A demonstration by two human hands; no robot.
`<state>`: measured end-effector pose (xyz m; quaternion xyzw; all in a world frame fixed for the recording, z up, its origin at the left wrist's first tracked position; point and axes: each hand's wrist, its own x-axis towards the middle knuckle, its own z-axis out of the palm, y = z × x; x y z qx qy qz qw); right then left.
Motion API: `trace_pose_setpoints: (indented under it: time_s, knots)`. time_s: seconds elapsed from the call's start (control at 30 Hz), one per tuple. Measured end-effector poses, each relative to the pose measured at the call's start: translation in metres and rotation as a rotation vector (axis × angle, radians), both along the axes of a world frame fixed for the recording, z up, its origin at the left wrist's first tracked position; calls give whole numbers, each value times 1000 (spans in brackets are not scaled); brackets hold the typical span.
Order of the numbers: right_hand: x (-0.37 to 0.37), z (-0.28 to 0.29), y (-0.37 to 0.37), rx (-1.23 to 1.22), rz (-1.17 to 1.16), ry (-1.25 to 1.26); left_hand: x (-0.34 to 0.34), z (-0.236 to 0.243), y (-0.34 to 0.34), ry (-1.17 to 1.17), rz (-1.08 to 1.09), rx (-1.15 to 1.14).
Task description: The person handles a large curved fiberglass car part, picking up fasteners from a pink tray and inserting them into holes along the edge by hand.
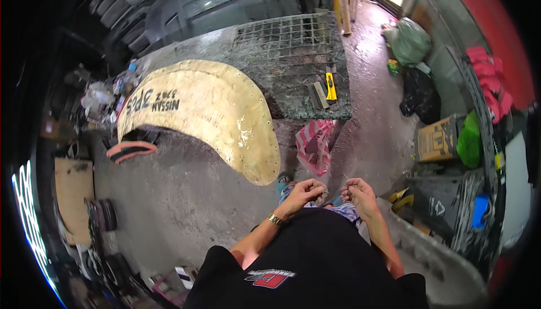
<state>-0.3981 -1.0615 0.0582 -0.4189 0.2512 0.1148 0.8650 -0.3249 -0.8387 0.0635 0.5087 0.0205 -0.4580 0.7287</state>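
Note:
In front of my body, past the table's near edge, both hands are raised with a small gap between them. My left hand (308, 193), below a gold wristwatch (275, 219), is closed with its fingertips pinched together. My right hand (360, 197) is closed too, thumb against fingers, and a thin sliver seems to stick up from its tips. What either hand pinches is too small to name. Nearest to them, a large curved cream panel (217, 106) with small holes along its rim and dark lettering lies on the table (214, 47), overhanging its near edge.
A yellow utility knife (331, 87) and flat scrapers (318, 95) lie at the table's right corner, above a hanging red-striped plastic bag (314, 145). Bags and a cardboard box (437, 140) line the right wall. A grey moulded part (434, 252) lies at lower right.

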Motion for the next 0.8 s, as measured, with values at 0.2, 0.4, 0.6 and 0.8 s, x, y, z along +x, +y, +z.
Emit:
trace_pose_setpoints:
  time_s: [0.2, 0.4, 0.6, 0.8]
  knots:
    - [43, -1, -30, -52, 324, -22, -18, 3, -17, 112, 319, -81]
    - [104, 32, 6, -259, 560, -141, 6, -2, -28, 80, 503, -86]
    - [155, 27, 21, -275, 654, -238, 46, -4, -30, 92, 565, -133]
    - [182, 18, 22, -570, 784, -258, 67, -3, -36, 232, 658, -207]
